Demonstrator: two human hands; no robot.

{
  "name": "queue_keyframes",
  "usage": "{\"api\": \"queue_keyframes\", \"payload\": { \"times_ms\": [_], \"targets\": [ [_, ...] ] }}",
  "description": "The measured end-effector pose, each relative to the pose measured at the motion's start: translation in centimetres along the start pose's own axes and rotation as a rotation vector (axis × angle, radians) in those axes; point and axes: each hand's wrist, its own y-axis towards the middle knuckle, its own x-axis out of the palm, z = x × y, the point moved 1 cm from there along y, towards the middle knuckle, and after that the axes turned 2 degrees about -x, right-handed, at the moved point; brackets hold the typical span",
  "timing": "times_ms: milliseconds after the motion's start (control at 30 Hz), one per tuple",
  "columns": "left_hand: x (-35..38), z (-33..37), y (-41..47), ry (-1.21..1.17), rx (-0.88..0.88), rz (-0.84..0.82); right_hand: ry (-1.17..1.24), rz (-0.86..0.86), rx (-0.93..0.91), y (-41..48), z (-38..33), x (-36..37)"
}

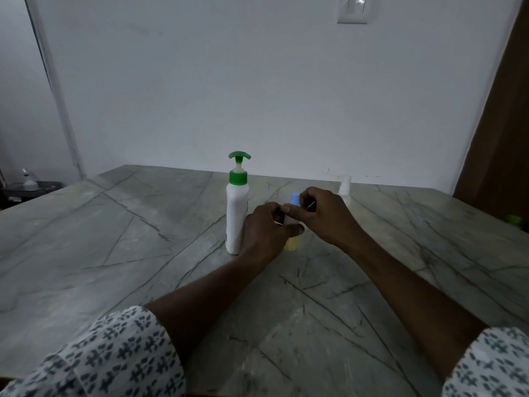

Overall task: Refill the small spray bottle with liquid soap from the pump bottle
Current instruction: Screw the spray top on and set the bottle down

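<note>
At frame centre, the left hand (pixel 264 232) gripped the small spray bottle (pixel 292 242) while the right hand (pixel 320 216) pinched its blue cap (pixel 294 199); a twisting elbow could topple the adjacent pump bottle (pixel 237 216).

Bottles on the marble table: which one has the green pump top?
The tall white plastic pump bottle, standing free left of both hands; the small yellowish spray bottle they hold wears a blue cap.

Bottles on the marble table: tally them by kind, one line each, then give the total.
Pump bottle, white with a green pump: 1
Small spray bottle with a blue cap, yellowish liquid inside, held by the left hand and right hand: 1
Pale translucent bottle behind the right hand: 1
Total: 3
</note>
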Motion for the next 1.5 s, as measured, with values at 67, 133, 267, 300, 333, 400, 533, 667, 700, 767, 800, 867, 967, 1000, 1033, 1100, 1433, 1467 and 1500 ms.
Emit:
{"api": "queue_keyframes", "payload": {
  "times_ms": [67,133,267,300,333,400,533,667,700,767,800,867,967,1000,1033,1100,1433,1467,1500],
  "targets": [
    [0.0,0.0,0.0,-0.007,-0.009,-0.004,0.067,-0.060,-0.022,-0.1,0.0,-0.2],
    [-0.1,0.1,-0.1,-0.006,-0.029,-0.004,0.105,-0.065,-0.037,-0.1,0.1,-0.3],
    [0.0,0.2,-0.1,-0.003,-0.029,0.007,0.042,-0.021,-0.037,0.1,-0.1,-0.1],
    [0.0,0.2,-0.1,-0.010,-0.024,0.011,-0.003,-0.006,-0.034,0.1,-0.1,0.0],
    [0.0,0.1,-0.1,-0.011,-0.018,0.015,-0.042,0.016,-0.026,0.2,-0.2,0.2],
    [0.0,0.1,-0.2,0.001,-0.008,0.014,-0.093,0.068,-0.001,0.2,-0.3,0.7],
    [-0.1,0.3,-0.3,-0.002,-0.011,0.003,-0.056,0.056,0.020,0.3,-0.2,0.8],
    [-0.3,0.6,-0.4,-0.014,-0.035,-0.017,0.086,-0.061,-0.001,0.1,0.4,-0.2],
    [-0.3,0.7,-0.5,-0.014,-0.041,-0.020,0.125,-0.069,-0.003,-0.1,0.5,-0.3],
    [-0.3,0.9,-0.5,-0.009,-0.049,-0.028,0.151,-0.054,-0.004,-0.2,0.5,-0.3],
    [-0.3,0.9,-0.6,-0.007,-0.051,-0.025,0.133,-0.043,-0.006,-0.2,0.5,-0.2],
    [-0.3,1.0,-0.6,0.004,-0.047,-0.012,0.080,-0.012,-0.013,-0.1,0.4,0.1],
    [-0.3,1.1,-0.7,0.027,-0.041,0.001,0.011,0.042,-0.002,-0.1,0.2,0.7],
    [-0.3,1.0,-0.8,0.029,-0.041,0.002,-0.002,0.053,0.005,-0.1,0.2,0.9],
    [-0.3,1.0,-0.8,0.027,-0.042,0.001,-0.013,0.062,0.012,-0.1,0.2,1.0],
    [-0.3,0.9,-0.9,0.019,-0.042,-0.007,-0.024,0.075,0.026,-0.1,0.2,1.0],
    [-0.4,0.6,-1.2,0.096,-0.040,-0.026,-0.124,0.158,0.139,3.9,1.1,-1.7],
    [-0.3,0.6,-1.3,0.131,-0.011,-0.003,-0.125,0.166,0.159,4.7,1.3,-1.8],
    [-0.3,0.7,-1.3,0.157,0.012,0.018,-0.120,0.169,0.176,5.3,1.7,-1.8]
  ]
}}
